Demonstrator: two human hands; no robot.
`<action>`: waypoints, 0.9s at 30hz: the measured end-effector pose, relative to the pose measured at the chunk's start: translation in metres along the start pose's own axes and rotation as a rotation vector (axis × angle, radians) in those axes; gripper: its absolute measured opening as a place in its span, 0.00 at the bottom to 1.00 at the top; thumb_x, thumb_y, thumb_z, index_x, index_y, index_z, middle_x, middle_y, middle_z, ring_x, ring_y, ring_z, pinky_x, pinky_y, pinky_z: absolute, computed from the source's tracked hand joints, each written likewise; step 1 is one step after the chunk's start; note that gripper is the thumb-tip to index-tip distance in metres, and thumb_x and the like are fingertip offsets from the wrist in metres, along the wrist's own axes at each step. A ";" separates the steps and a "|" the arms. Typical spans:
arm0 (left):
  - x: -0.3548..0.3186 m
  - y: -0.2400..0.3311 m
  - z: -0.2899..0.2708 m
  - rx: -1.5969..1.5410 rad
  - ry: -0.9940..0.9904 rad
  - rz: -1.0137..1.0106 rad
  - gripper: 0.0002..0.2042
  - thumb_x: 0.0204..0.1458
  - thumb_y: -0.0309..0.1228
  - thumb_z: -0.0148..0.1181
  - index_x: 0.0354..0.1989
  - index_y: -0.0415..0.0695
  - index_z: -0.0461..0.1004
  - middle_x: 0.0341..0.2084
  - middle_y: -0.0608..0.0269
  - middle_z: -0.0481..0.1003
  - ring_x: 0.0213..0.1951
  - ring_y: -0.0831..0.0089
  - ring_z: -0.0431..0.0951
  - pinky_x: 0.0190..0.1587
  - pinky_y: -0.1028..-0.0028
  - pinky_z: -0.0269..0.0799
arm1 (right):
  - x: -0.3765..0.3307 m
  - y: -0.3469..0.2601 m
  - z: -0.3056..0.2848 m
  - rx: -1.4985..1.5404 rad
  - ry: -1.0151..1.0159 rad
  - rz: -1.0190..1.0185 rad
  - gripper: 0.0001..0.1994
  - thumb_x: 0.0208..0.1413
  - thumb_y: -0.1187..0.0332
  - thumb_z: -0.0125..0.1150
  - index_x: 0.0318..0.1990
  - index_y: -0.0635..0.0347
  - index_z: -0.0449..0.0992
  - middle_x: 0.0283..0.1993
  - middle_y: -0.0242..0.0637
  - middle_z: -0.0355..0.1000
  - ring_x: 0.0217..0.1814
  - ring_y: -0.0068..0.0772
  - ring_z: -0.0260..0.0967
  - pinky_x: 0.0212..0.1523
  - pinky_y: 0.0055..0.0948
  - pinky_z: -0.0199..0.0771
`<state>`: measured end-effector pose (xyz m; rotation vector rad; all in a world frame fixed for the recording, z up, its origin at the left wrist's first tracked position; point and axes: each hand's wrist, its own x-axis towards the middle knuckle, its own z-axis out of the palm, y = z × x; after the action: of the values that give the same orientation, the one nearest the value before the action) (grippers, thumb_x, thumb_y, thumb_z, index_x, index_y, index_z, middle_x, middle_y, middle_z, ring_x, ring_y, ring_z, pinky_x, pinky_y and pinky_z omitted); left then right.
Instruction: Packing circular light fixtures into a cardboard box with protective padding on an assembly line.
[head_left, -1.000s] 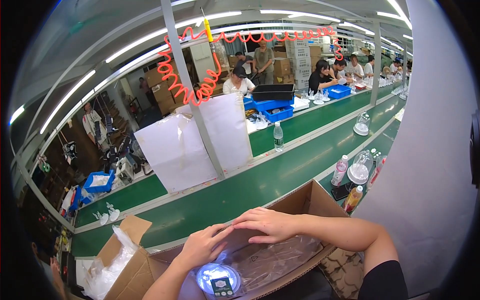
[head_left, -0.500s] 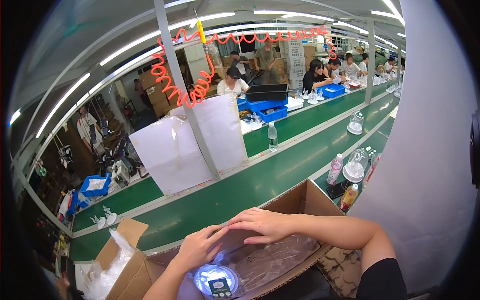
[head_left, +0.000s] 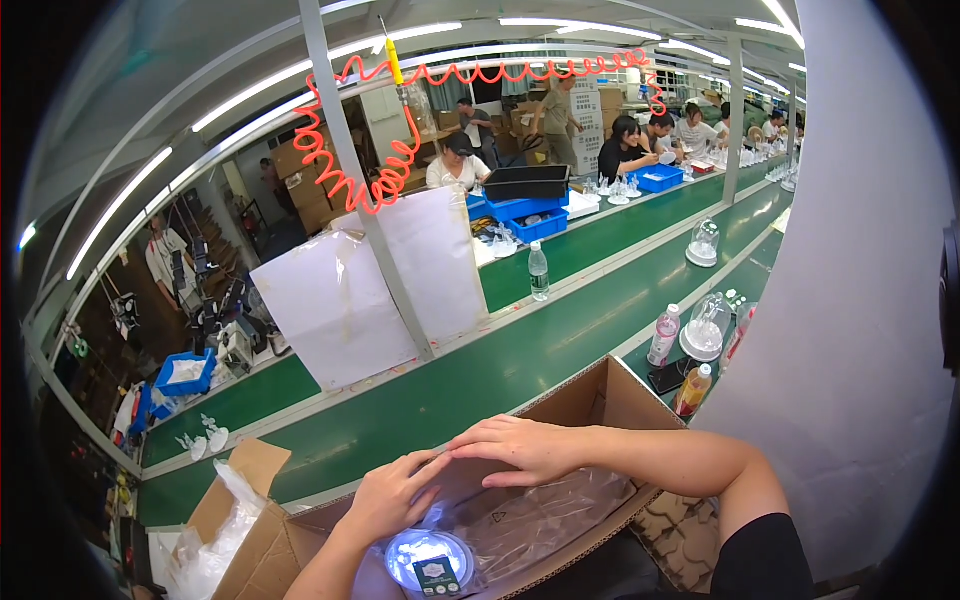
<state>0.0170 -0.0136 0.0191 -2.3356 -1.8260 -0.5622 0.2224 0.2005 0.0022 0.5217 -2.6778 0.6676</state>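
Note:
In front of me is a long open cardboard box (head_left: 612,395). Over its near left part, my left hand (head_left: 395,492) is held with fingers stretched forward and the thumb apart. My right hand (head_left: 525,450) reaches across from the right, palm down, its fingers extended and meeting the left fingertips. Nothing shows clearly in either hand. Below the left hand, inside the box, lies a round lit object (head_left: 425,553) glowing bluish white, with a dark green label on it. Clear plastic wrapping (head_left: 535,520) spreads to its right; the hands hide part of it.
A smaller carton (head_left: 225,545) with plastic bags stands at left. Bottles (head_left: 663,335), a phone (head_left: 672,376) and a clear dome on a white base (head_left: 706,330) stand at right. Beyond runs a green conveyor (head_left: 450,390), with a white board (head_left: 335,305) and seated people behind.
My hands stay almost in place, fingertips still together. The view has shifted slightly, and a standing person in the background has changed pose.

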 end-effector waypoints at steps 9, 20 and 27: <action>0.000 0.000 0.000 -0.006 -0.003 -0.002 0.27 0.56 0.32 0.67 0.67 0.54 0.74 0.55 0.62 0.78 0.47 0.62 0.83 0.45 0.65 0.82 | 0.001 -0.003 -0.002 0.016 0.010 0.009 0.28 0.67 0.61 0.62 0.70 0.64 0.66 0.73 0.48 0.64 0.75 0.47 0.61 0.75 0.47 0.59; -0.001 0.000 0.000 0.003 -0.012 -0.001 0.28 0.55 0.33 0.68 0.67 0.53 0.74 0.55 0.61 0.78 0.48 0.62 0.83 0.46 0.65 0.81 | 0.001 -0.004 -0.003 0.029 0.012 0.018 0.27 0.67 0.61 0.62 0.69 0.64 0.67 0.73 0.48 0.65 0.74 0.48 0.62 0.74 0.47 0.59; -0.001 -0.002 0.001 0.014 -0.010 0.003 0.27 0.56 0.33 0.68 0.67 0.52 0.74 0.55 0.60 0.78 0.48 0.61 0.83 0.46 0.65 0.82 | 0.002 -0.004 -0.003 0.024 0.010 0.018 0.28 0.68 0.60 0.62 0.70 0.64 0.67 0.73 0.48 0.64 0.74 0.48 0.62 0.75 0.47 0.59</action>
<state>0.0155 -0.0140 0.0170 -2.3362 -1.8250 -0.5363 0.2232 0.1980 0.0067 0.4997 -2.6709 0.7057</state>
